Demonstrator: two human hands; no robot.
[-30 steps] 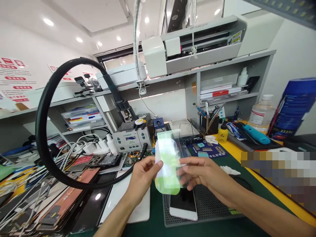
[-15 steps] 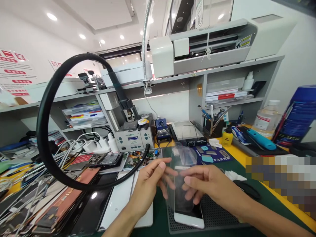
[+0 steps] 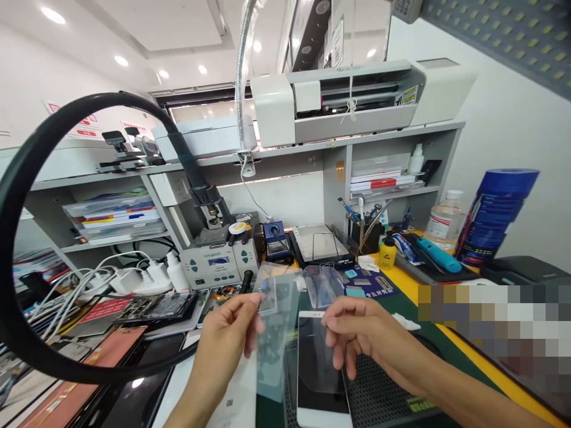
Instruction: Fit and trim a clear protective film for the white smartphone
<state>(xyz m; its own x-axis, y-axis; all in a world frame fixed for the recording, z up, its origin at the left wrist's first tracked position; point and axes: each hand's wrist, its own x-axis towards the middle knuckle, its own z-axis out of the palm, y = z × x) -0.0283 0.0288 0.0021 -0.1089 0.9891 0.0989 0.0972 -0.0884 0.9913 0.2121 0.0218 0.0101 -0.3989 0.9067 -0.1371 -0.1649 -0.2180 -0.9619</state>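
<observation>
My left hand (image 3: 229, 324) is closed in a pinch on a clear plastic sheet (image 3: 273, 351), which hangs upright to the right of its fingers. My right hand (image 3: 357, 333) has thumb and forefinger together near the phone's top right corner, its other fingers loosely curled. A faint see-through film (image 3: 317, 365) seems to hang from those fingertips in front of the phone's screen; its edges are hard to make out. Below my hands the white-framed smartphone (image 3: 325, 417), its screen dark, lies face up on a black perforated mat (image 3: 379, 392).
A clear plastic sleeve (image 3: 319, 285) and a blue card (image 3: 372, 284) lie beyond the phone. A black hose (image 3: 11, 196) loops at left, above stacked phone parts (image 3: 96, 380). Behind stand a rework station (image 3: 209, 267), a tool holder (image 3: 366, 233) and a yellow bottle (image 3: 387, 252).
My hands have moved apart, the left carrying the clear sheet to the left, off the phone. The right stays above the phone's right side. The camera view has shifted rightward.
</observation>
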